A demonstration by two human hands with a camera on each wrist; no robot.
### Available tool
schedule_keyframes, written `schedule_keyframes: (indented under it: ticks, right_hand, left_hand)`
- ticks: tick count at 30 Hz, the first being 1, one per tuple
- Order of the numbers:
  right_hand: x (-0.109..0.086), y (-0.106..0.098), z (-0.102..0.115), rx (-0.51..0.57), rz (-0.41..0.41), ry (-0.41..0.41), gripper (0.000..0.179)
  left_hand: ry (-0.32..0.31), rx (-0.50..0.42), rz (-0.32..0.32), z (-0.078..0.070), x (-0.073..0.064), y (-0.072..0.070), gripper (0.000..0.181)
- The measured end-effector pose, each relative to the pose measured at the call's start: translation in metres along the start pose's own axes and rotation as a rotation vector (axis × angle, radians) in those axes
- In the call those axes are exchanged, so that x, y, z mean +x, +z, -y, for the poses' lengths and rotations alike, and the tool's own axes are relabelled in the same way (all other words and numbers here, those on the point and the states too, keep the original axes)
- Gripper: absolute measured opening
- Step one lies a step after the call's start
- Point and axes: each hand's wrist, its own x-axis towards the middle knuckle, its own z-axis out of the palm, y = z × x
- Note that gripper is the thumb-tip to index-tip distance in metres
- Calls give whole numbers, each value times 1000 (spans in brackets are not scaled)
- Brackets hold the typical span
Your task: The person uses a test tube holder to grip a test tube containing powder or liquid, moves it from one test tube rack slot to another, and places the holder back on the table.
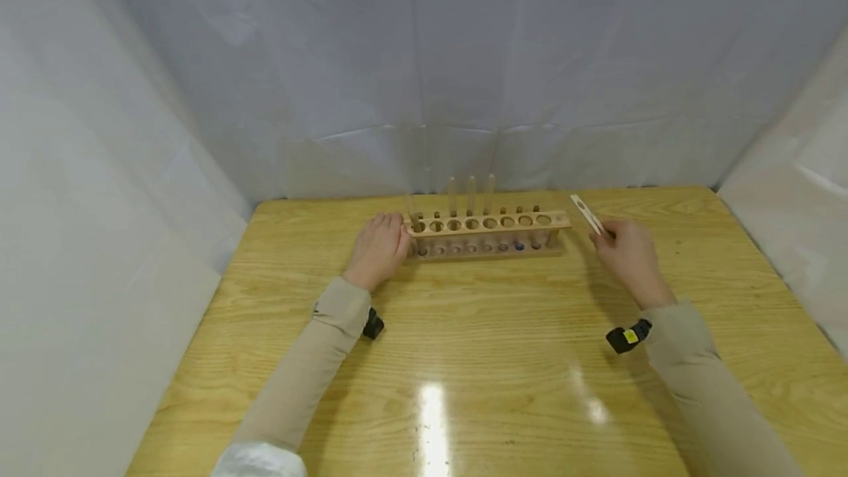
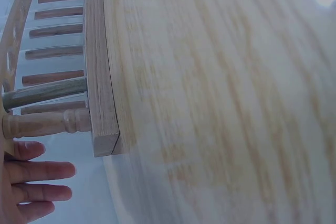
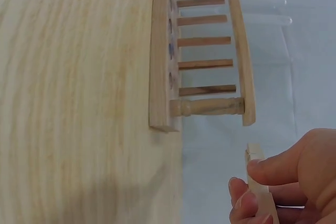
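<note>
A wooden test tube rack (image 1: 489,224) stands near the table's far edge. My left hand (image 1: 379,249) holds its left end, thumb at the front. In the left wrist view the fingers (image 2: 44,170) extend past the end post. A slightly tilted test tube (image 2: 47,93) with a greyish look stands in the leftmost hole. Three clear test tubes (image 1: 472,196) sit upside down on the rear pegs. Right of the rack, my right hand (image 1: 629,256) grips a wooden test tube holder (image 1: 586,213), thumb along its side, its tip raised toward the rack's right end.
The wooden table (image 1: 477,330) stretches from the rack toward me. Pale sheeting (image 1: 424,79) hangs behind it and along both sides. The rack's other pegs (image 3: 205,41) stand bare, and its lower board has blue marks (image 1: 520,246) toward the right.
</note>
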Motion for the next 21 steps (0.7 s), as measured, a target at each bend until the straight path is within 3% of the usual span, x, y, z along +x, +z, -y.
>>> schedule_keyframes:
  ticks: [9, 21]
  right_hand:
    - [-16, 4, -23, 6, 10, 76, 26]
    - [-31, 7, -52, -21, -43, 162, 30]
  left_hand:
    - [0, -9, 2, 1, 0, 0, 33]
    - [17, -3, -31, 1, -1, -1, 34]
